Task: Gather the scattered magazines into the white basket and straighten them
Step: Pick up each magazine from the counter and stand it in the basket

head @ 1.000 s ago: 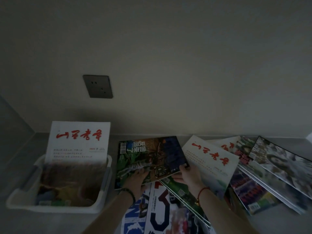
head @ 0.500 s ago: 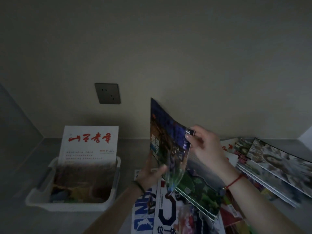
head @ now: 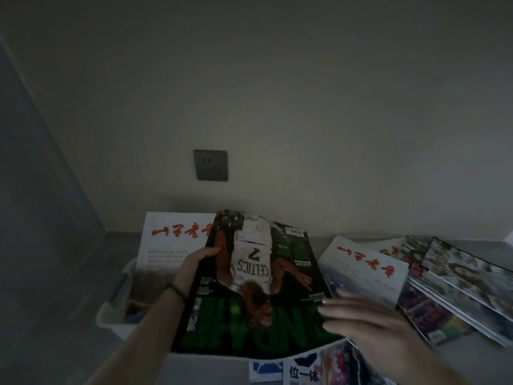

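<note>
A green basketball magazine (head: 258, 287) with a Celtics player on its cover, upside down to me, hangs in the air over the right part of the white basket (head: 111, 320). My left hand (head: 191, 269) grips its left edge, thumb on the cover. My right hand (head: 361, 320) lies with straight fingers against its lower right corner. A white magazine with red characters (head: 166, 245) stands in the basket, leaning back. Several more magazines (head: 366, 270) lie spread on the grey surface to the right.
A dark wall socket (head: 211, 165) is on the wall behind the basket. A dark panel (head: 33, 218) closes off the left side. Another magazine with blue print (head: 302, 370) lies at the near edge below the held one.
The magazine was lifted off the pile, turned over so its basketball cover faces me, and carried left over the basket. My right hand let go of its top edge and now lies flat.
</note>
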`<state>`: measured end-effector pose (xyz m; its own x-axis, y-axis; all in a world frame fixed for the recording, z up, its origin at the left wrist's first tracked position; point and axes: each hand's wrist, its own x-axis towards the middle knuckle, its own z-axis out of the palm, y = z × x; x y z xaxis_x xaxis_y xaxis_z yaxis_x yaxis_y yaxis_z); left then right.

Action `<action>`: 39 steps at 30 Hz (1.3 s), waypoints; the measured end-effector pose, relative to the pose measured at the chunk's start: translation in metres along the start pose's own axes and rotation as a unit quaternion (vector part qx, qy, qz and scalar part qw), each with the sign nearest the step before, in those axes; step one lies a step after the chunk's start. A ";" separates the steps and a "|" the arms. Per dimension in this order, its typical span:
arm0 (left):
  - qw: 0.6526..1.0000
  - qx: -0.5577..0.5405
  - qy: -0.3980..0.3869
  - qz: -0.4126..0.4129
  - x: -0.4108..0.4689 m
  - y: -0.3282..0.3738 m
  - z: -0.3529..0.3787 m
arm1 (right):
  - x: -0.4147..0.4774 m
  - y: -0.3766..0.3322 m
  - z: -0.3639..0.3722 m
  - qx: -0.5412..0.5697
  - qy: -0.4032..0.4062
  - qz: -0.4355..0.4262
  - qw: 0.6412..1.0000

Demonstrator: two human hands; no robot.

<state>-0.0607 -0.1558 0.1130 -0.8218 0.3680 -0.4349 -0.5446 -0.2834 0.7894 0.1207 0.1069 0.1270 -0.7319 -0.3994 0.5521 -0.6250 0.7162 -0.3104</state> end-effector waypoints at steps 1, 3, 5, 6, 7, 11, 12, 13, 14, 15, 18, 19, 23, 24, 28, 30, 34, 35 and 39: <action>0.999 -0.019 -0.027 0.000 -0.007 0.001 -0.005 | 0.001 0.001 0.005 0.019 0.021 0.043 0.999; 0.996 -0.073 -0.048 0.014 -0.019 0.006 -0.011 | 0.005 0.003 0.015 0.111 0.025 0.170 0.979; 0.989 -0.126 -0.079 0.026 -0.026 0.013 -0.013 | 0.013 -0.003 0.028 0.292 0.034 0.318 0.901; 0.984 -0.146 -0.099 0.035 -0.029 0.019 -0.015 | 0.019 -0.007 0.034 0.398 0.045 0.390 0.829; 0.979 -0.159 -0.118 0.049 -0.035 0.027 -0.016 | 0.027 -0.008 0.042 0.503 0.056 0.455 0.733; 0.968 -0.164 -0.167 0.087 -0.057 0.051 -0.017 | 0.064 -0.022 0.074 0.730 0.053 0.505 0.458; 0.965 -0.173 -0.171 0.101 -0.060 0.055 -0.017 | 0.071 -0.030 0.082 0.760 0.041 0.486 0.430; 0.960 -0.189 -0.171 0.118 -0.063 0.057 -0.017 | 0.076 -0.037 0.090 0.789 0.046 0.461 0.405; 0.953 -0.205 -0.172 0.142 -0.065 0.059 -0.018 | 0.081 -0.046 0.097 0.820 0.063 0.427 0.375; 0.947 -0.218 -0.167 0.164 -0.067 0.059 -0.019 | 0.085 -0.056 0.102 0.852 0.080 0.387 0.343; 0.941 -0.217 -0.140 0.220 -0.073 0.060 -0.025 | 0.108 -0.074 0.104 0.875 0.088 0.339 0.334; 0.943 -0.202 -0.122 0.237 -0.074 0.059 -0.029 | 0.116 -0.076 0.103 0.844 0.077 0.366 0.385; 0.947 -0.129 -0.086 0.280 -0.079 0.059 -0.063 | 0.145 -0.065 0.084 0.703 0.108 0.468 0.524; 0.953 -0.104 -0.062 0.276 -0.080 0.060 -0.074 | 0.153 -0.063 0.075 0.692 0.121 0.461 0.542; 0.945 0.190 0.129 0.233 -0.090 0.050 -0.105 | 0.194 -0.069 0.041 0.649 0.151 0.432 0.607; 0.909 0.304 0.131 0.253 -0.091 0.045 -0.109 | 0.215 -0.075 0.033 0.623 0.127 0.431 0.640; 0.854 0.385 0.086 0.340 -0.084 0.049 -0.101 | 0.245 -0.089 0.037 0.613 0.078 0.415 0.668; 0.839 0.388 0.134 0.359 -0.081 0.052 -0.098 | 0.253 -0.090 0.039 0.616 0.076 0.408 0.669; 0.818 0.352 0.228 0.394 -0.074 0.075 -0.101 | 0.269 -0.079 0.052 0.539 0.094 0.365 0.753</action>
<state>-0.0573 -0.2935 0.1610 -0.9358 -0.0977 0.3388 0.2831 0.3649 0.8870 -0.0409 -0.0866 0.2594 -0.9993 0.0364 -0.0020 -0.0059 -0.2149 -0.9766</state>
